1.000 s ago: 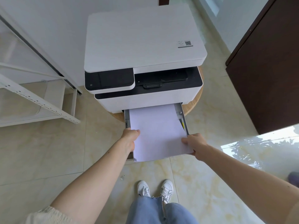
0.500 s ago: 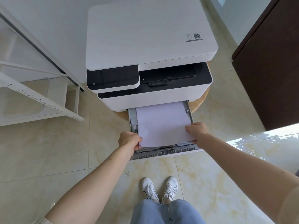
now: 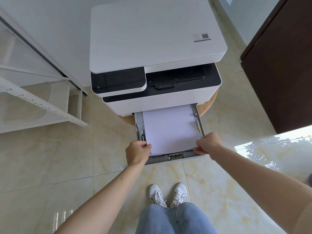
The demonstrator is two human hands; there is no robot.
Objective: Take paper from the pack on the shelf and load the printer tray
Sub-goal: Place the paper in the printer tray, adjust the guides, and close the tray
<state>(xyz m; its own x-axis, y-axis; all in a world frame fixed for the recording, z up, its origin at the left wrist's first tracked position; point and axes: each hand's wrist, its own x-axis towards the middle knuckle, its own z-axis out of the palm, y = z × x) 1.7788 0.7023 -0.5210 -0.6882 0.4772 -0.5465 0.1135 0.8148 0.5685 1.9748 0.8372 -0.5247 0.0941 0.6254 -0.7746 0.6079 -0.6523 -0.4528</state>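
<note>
A white printer (image 3: 157,36) with a black control panel stands on a round wooden stool. Its grey paper tray (image 3: 173,157) is pulled out toward me at the bottom. A stack of white paper (image 3: 168,129) lies in the tray, its far end under the printer body. My left hand (image 3: 137,153) pinches the stack's near left corner. My right hand (image 3: 208,143) grips the near right corner at the tray's side wall. The paper pack is out of view.
A white metal shelf frame (image 3: 42,103) stands at the left on the tiled floor. A dark brown cabinet (image 3: 280,68) is at the right. My feet in white shoes (image 3: 168,195) are right below the tray.
The paper stack has slid deeper into the tray, and both hands have followed it toward the printer. The tray's front edge now shows in front of the paper.
</note>
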